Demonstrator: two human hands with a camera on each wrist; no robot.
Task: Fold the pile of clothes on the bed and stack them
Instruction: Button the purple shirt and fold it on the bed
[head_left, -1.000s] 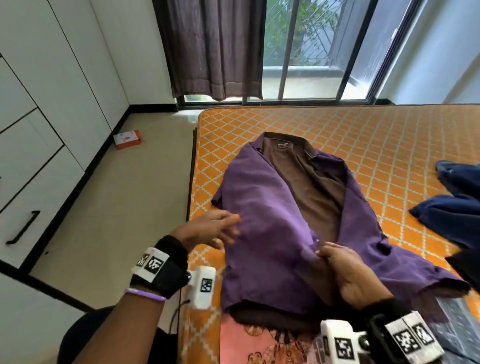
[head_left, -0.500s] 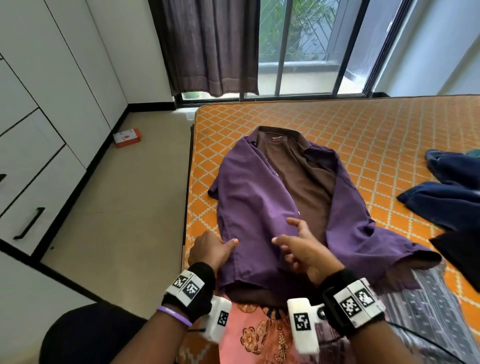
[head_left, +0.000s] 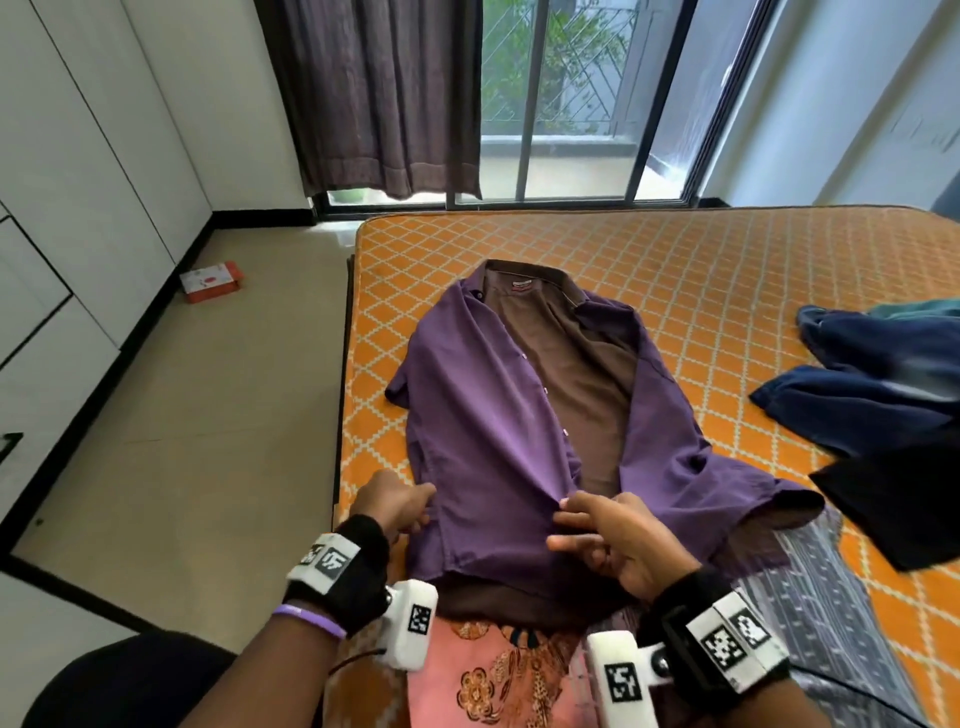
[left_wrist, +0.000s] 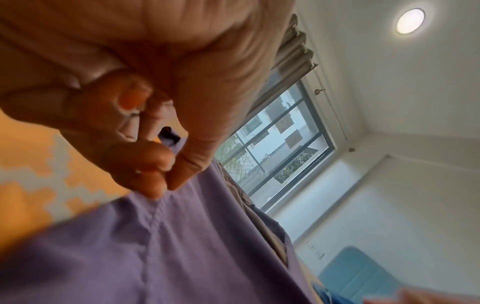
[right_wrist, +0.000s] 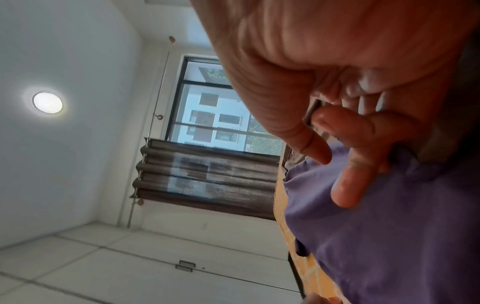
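A purple shirt (head_left: 483, 415) with a brown lining lies front-up and unbuttoned on the orange patterned bed (head_left: 727, 270), collar away from me. My left hand (head_left: 410, 506) is at the shirt's lower left side. In the left wrist view the left hand (left_wrist: 161, 185) pinches the side seam of the purple shirt (left_wrist: 182, 257) between thumb and fingers. My right hand (head_left: 566, 512) sits at the lower end of the left front panel's edge, where the cloth puckers. The right wrist view shows the right hand (right_wrist: 335, 170) with thumb and fingers closing on the purple shirt (right_wrist: 389, 236).
Dark blue garments (head_left: 872, 379) and a black garment (head_left: 904, 499) lie on the bed to the right. A pink floral cloth (head_left: 498, 680) and a grey striped cloth (head_left: 810, 597) lie under the shirt's hem, near me. An orange box (head_left: 210, 280) sits on the floor left of the bed.
My left hand came down from the shirt's left middle to its lower side seam. My right hand shifted to the front panel's edge and took hold of it.
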